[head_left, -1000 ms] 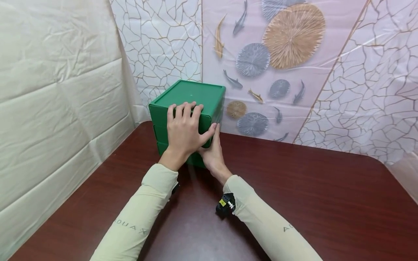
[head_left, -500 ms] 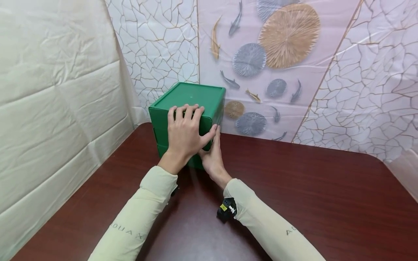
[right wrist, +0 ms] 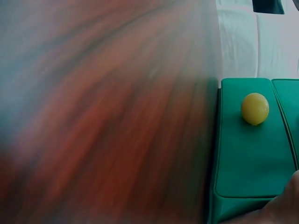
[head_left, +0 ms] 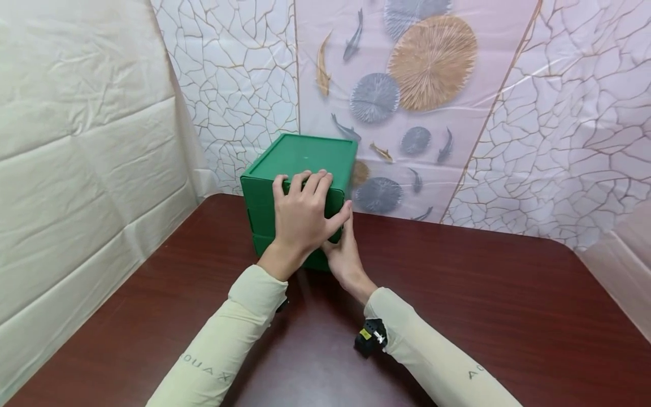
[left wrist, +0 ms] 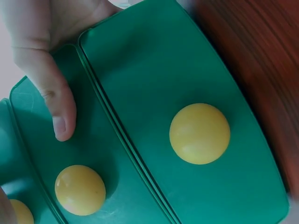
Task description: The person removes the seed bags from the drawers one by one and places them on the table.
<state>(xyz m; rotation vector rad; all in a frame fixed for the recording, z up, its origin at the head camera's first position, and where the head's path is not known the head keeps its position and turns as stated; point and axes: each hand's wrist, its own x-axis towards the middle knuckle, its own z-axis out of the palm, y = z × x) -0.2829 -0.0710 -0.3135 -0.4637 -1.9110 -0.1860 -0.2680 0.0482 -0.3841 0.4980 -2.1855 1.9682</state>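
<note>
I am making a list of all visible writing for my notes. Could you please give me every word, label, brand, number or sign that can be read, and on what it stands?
Left sleeve: reads like "OUA X"; the "O" may be a "Q".
Right sleeve: "A", then a letter only partly visible.
Yellow label on the black wrist device: too small to read.
Green drawer box: no writing visible.

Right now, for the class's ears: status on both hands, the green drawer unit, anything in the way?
Left hand over top front edge; right hand at right front edge. Green drawer unit upright on table. No obstruction seen.
</note>
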